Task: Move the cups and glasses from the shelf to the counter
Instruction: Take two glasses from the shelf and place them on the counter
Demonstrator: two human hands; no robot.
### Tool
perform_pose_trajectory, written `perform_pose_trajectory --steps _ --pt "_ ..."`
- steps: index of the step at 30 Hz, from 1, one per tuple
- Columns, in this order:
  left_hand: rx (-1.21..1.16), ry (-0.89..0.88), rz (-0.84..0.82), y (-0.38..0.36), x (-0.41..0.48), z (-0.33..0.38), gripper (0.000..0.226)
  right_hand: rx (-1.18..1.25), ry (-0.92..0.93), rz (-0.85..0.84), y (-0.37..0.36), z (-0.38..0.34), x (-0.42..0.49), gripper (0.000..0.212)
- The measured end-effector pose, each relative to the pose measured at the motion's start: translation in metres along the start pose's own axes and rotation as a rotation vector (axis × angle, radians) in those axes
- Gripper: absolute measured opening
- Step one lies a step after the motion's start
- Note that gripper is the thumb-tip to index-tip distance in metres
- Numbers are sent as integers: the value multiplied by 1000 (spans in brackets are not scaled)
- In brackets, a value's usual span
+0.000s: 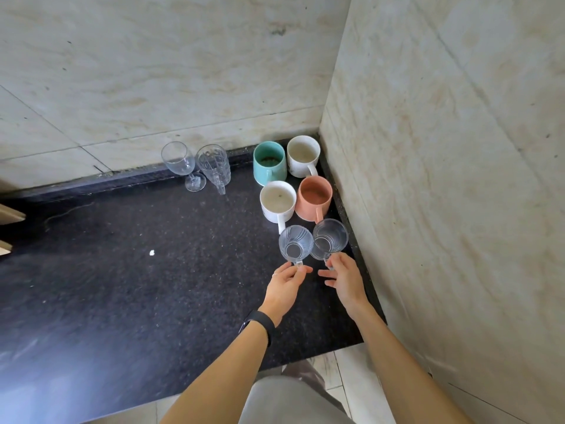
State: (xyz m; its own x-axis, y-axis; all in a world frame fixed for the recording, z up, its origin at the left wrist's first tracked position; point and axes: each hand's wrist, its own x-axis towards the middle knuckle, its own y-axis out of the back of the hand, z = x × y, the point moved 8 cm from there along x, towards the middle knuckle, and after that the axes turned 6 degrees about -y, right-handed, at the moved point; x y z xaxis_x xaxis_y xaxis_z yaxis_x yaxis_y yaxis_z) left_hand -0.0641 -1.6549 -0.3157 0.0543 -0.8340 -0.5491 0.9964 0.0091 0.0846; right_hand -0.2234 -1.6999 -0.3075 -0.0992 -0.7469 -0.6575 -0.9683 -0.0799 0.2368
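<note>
Left hand [286, 280] pinching ribbed glass cup [295, 246] handle, right hand [342, 275] loosely open (beside plain glass cup [330, 239])

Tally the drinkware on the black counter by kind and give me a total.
Ceramic mugs: 4 (teal mug, white mug at the back, white mug in front, salmon mug)
Clear glass cups with handles: 2 (ribbed cup, plain cup)
Stemmed wine glass: 1
Patterned tall glass: 1
Total: 8
</note>
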Motion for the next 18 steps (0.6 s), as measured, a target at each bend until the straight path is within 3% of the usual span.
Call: perform_pose_trajectory --steps 18 --pt "29 85 -7 -13 7 5 28 -13 -1 -8 -9 -10 2 28"
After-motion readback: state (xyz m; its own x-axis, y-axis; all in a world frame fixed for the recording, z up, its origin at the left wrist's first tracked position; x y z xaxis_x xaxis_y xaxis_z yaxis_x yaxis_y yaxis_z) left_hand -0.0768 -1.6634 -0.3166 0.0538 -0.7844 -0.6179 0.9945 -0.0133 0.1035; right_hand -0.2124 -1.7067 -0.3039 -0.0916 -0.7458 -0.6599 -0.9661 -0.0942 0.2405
